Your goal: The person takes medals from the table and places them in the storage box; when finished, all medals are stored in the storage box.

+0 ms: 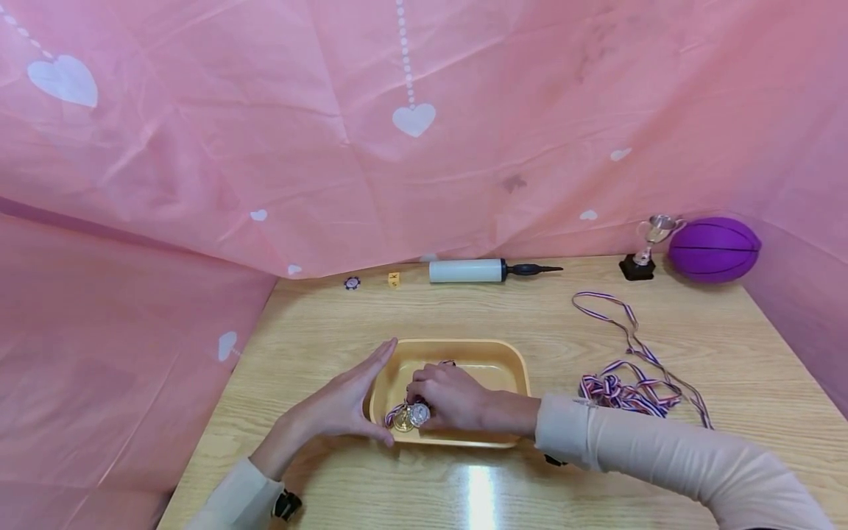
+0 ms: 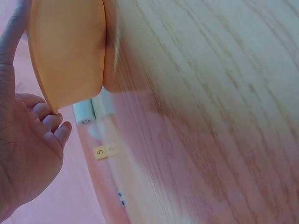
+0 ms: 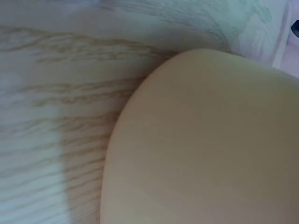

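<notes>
A yellow plastic tray (image 1: 457, 444) stands on the wooden table. My left hand (image 1: 347, 401) spans its left end, thumb at the near corner and fingers stretched along the far one. In the left wrist view the fingertips of my left hand (image 2: 32, 135) lie right at the tray's rim (image 2: 46, 105). My right hand (image 1: 453, 397) reaches down into the tray, its fingers curled round a bunch of medals by their ribbons. A silver medal (image 1: 419, 414) and a gold medal (image 1: 403, 420) show beside the fingers; the palm hides the rest. The right wrist view shows mostly the tray's outer wall (image 3: 201, 140).
Striped ribbons (image 1: 626, 394) lie tangled right of the tray, near my right sleeve. Along the back stand a poker chip (image 1: 352, 283), a yellow letter cube (image 1: 394, 280), a hand pump (image 1: 467, 271), a trophy cup (image 1: 639, 265) and a purple ball (image 1: 714, 250). Pink cloth surrounds the table.
</notes>
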Demonstrator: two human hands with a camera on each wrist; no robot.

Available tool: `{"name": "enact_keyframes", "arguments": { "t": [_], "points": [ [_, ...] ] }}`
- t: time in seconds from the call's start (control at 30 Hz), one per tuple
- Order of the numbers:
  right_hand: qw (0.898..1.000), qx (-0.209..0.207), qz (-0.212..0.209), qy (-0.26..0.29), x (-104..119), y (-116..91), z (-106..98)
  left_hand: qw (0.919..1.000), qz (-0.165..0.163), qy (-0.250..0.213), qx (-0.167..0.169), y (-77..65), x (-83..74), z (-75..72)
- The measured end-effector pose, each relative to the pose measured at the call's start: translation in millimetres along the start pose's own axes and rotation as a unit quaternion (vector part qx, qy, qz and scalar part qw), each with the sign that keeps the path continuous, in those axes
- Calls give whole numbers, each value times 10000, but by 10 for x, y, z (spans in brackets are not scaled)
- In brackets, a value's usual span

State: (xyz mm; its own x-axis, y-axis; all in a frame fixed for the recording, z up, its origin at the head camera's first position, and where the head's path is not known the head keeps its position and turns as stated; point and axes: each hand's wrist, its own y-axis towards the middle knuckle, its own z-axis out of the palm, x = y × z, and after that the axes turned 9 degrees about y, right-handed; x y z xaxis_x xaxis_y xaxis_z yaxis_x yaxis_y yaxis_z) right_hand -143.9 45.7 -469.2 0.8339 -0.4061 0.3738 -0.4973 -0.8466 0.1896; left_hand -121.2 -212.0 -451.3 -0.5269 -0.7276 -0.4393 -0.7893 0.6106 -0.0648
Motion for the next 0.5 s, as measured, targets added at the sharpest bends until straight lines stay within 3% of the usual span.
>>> {"name": "enact_keyframes", "arguments": {
  "t": [0.23,0.5],
  "points": [
    [9962,-52,278,828,-42,-9,-216,10000,34,73,-16,3,-15,-2],
    [9809,-528,642,1760,-209,-31,-655,9999,-95,97,10,2,-24,0]
  ]
}}
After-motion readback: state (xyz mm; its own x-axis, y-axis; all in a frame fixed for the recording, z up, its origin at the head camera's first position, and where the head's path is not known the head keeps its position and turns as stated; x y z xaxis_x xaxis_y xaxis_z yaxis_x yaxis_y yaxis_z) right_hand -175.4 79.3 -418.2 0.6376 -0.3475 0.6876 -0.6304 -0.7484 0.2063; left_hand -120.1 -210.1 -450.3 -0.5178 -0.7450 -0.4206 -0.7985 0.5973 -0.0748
